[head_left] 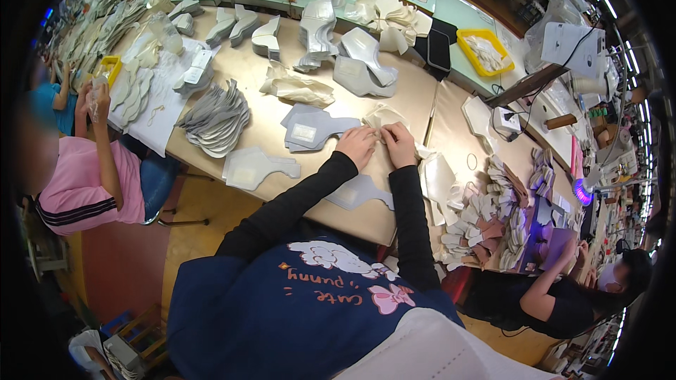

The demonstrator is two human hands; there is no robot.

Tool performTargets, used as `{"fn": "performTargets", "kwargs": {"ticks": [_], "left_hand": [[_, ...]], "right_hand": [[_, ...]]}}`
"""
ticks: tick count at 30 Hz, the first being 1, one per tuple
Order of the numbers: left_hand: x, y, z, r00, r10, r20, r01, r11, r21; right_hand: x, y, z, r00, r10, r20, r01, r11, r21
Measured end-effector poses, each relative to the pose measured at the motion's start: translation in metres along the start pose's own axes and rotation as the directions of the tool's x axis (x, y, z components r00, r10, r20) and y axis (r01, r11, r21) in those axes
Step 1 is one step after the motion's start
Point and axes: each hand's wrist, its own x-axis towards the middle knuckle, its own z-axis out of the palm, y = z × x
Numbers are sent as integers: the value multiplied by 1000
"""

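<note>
At the centre of the frame, the left hand (356, 148) and right hand (400, 145) come together at a cream cut piece (384, 114), fingers bent along its lower edge; whether either pinches it, I cannot tell; just left lie grey cut-out panels (329, 125), the top one bearing a pale rectangular patch (303, 132); a fanned grey stack (217, 119) sits farther left; a yellow tray (462, 46) rests upper right.
</note>
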Motion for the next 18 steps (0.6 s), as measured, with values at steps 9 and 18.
{"fn": "performTargets", "kwargs": {"ticks": [9, 18], "left_hand": [[28, -17, 10, 963, -249, 103, 266, 942, -204], [18, -26, 19, 977, -198, 78, 211, 955, -206]], "right_hand": [[0, 2, -1, 1000, -5, 29, 5, 1000, 0], [1, 0, 1, 999, -28, 23, 28, 999, -23]]}}
